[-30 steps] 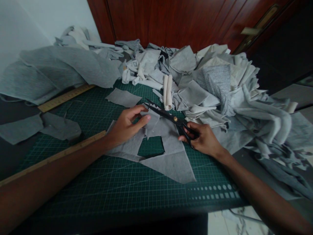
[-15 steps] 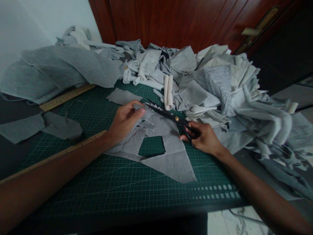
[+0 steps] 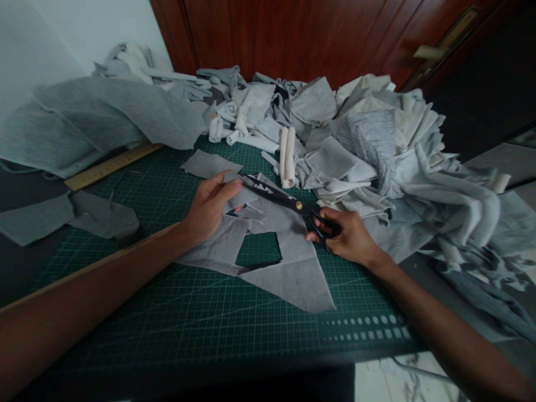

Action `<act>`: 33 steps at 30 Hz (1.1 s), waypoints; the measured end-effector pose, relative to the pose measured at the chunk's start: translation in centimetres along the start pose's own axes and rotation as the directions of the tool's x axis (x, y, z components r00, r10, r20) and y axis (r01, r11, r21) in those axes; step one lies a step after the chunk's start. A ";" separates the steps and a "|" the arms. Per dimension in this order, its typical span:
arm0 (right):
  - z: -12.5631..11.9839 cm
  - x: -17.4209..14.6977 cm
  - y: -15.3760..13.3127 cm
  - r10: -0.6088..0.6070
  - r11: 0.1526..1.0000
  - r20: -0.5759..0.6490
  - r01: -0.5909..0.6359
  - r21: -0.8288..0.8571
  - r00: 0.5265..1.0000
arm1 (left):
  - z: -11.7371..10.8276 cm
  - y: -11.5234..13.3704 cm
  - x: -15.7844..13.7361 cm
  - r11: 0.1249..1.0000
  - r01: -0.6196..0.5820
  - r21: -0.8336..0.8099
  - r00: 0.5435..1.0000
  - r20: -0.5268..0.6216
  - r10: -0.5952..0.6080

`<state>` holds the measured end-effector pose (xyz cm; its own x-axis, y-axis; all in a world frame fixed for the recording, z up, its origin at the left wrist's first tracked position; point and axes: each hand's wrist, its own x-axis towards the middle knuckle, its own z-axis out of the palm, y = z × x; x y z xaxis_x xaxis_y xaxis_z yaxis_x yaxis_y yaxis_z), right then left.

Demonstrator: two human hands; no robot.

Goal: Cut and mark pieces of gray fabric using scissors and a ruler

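My right hand grips the black handles of a pair of scissors, whose long blades point left across a grey fabric piece. The blade tips reach the fabric edge beside my left thumb. My left hand pinches the far left part of that fabric, lifting it slightly off the green cutting mat. The fabric has a four-sided hole near its middle and several slits and jagged cuts by the blades. A small separate grey fabric scrap lies just beyond my left hand.
A heap of grey and cream fabric pieces spreads along the back and right. At left lie a large grey cloth, a wooden ruler and grey scraps. Another wooden strip runs beside my left forearm. A wooden door stands behind.
My left hand has shifted slightly and now pinches the fabric closer to the blades. The scissors have moved a little left and down, and their blades look closer together.
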<state>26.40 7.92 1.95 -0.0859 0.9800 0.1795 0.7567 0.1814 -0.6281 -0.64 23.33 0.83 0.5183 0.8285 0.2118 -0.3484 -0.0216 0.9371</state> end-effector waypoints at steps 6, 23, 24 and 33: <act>-0.1 0.0 -0.2 -0.012 0.999 0.006 0.012 -0.033 1.000 | 0.0 -0.2 0.0 1.000 -0.019 0.005 1.000 -0.004 0.019; -0.1 -0.1 -0.1 -0.008 0.991 0.001 0.008 -0.135 1.000 | 0.8 0.7 0.2 0.999 0.016 -0.050 0.996 -0.088 -0.021; -0.1 -0.1 -0.1 -0.003 0.990 0.002 0.003 -0.143 1.000 | 0.8 0.8 0.2 0.999 0.029 -0.028 0.994 -0.101 -0.031; 0.0 -0.1 0.0 0.010 0.989 -0.025 -0.014 -0.146 1.000 | 1.3 0.9 0.3 0.994 0.042 0.099 0.984 -0.179 -0.023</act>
<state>26.45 7.80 1.95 -0.0619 0.9793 0.1925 0.8443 0.1543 -0.5132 0.16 22.82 2.05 0.3784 0.9155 0.1368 -0.2473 -0.0424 0.9680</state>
